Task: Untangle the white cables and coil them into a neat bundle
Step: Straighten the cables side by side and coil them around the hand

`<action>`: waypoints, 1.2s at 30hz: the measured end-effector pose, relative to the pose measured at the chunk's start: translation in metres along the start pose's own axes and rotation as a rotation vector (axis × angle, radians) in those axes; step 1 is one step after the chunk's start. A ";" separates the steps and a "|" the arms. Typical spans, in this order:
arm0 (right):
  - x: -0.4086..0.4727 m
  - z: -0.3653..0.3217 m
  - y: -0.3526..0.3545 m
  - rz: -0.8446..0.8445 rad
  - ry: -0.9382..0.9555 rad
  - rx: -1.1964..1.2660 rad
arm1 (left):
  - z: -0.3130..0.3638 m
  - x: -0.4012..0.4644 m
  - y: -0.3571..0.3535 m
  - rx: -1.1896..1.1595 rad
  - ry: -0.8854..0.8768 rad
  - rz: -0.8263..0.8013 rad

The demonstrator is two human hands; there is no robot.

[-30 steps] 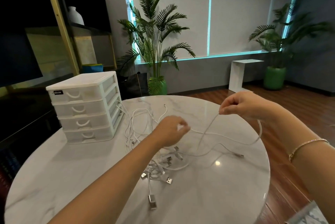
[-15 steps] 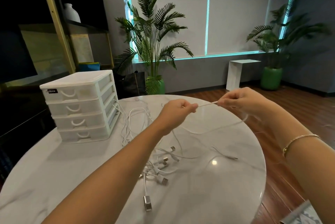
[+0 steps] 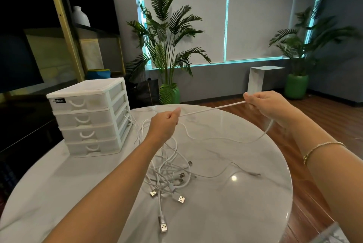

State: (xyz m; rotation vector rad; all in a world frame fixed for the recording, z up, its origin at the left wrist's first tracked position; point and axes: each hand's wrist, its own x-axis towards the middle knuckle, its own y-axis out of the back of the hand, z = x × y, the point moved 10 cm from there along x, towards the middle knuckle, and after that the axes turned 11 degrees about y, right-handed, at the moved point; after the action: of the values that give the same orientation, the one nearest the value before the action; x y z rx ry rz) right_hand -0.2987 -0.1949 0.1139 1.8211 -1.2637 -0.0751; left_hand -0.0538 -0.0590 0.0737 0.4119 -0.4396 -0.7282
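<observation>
Head view: drawer unit (image 3: 88, 117) flanks tangled cables (image 3: 169, 172).

**Cable stretched between two hands above the table**

A cable (image 3: 212, 108) runs taut from the left hand's fingers (image 3: 175, 114) to the right hand's fingers (image 3: 247, 99), both raised over the round table (image 3: 225, 213). Below the right fingers it sags in a loop back toward the left. Under and just before the left fingers lies the tangle of cables (image 3: 169, 176) on the tabletop. Left of the left fingers, a drawer unit (image 3: 88, 117) stands on the table, cables touching its right side.
</observation>
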 end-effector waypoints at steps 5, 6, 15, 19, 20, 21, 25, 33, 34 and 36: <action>0.000 0.004 -0.004 -0.146 0.008 0.102 | -0.011 0.004 0.003 -0.059 0.049 0.019; -0.002 0.003 -0.004 -0.180 0.032 0.128 | -0.015 0.005 0.005 -0.079 0.066 0.022; 0.000 0.000 0.016 -0.025 0.022 0.015 | -0.030 0.008 0.010 -0.098 0.092 0.012; 0.001 -0.003 0.014 -0.042 0.029 0.079 | -0.044 0.011 0.003 -0.194 0.160 -0.061; 0.001 -0.003 0.016 -0.043 0.042 0.109 | -0.047 0.011 0.001 -0.213 0.175 -0.084; 0.001 -0.005 0.018 -0.052 0.063 0.142 | -0.050 0.011 0.000 -0.224 0.183 -0.097; 0.001 -0.005 0.028 -0.079 0.112 0.181 | -0.055 0.012 0.001 -0.266 0.202 -0.085; 0.002 -0.046 0.025 -0.065 0.233 0.112 | 0.021 -0.004 -0.030 0.188 0.026 -0.190; 0.003 -0.059 0.020 -0.075 0.273 0.083 | 0.049 -0.009 -0.034 0.223 -0.061 -0.145; 0.003 -0.083 0.014 -0.066 0.357 0.033 | 0.099 -0.019 -0.033 0.233 -0.193 -0.006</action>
State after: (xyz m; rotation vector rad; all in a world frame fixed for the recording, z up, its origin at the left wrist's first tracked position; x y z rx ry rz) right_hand -0.2662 -0.1470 0.1747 1.8068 -0.9579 0.2265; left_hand -0.1352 -0.0881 0.1347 0.5639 -0.7096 -0.7284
